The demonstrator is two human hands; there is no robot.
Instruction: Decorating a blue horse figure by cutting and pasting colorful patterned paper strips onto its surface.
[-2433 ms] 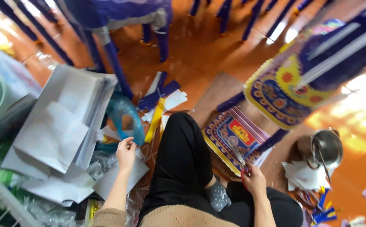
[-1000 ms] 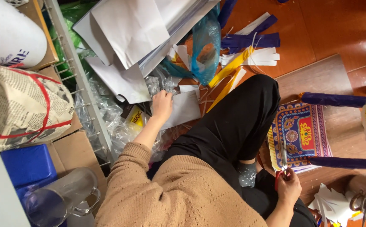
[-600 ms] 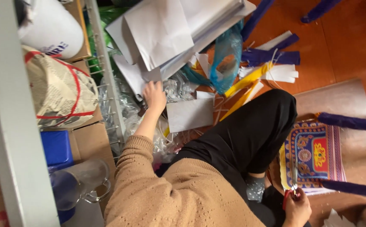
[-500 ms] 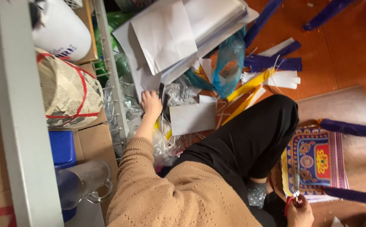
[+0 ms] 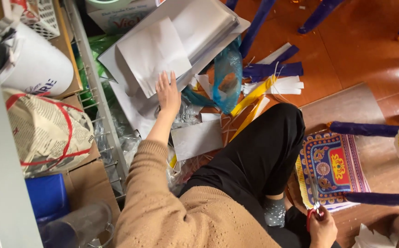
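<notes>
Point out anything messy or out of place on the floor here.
The stack of white sheets by the left hand is fanned out and askew, overhanging crumpled clear plastic. Blue, yellow and white paper strips lie scattered on the floor. The right hand holds red-handled scissors.

The person wears a tan knitted sweater (image 5: 185,216) with long ribbed sleeves, loose black trousers (image 5: 254,156) and a grey patterned sock (image 5: 274,212). Both hands are bare.
</notes>
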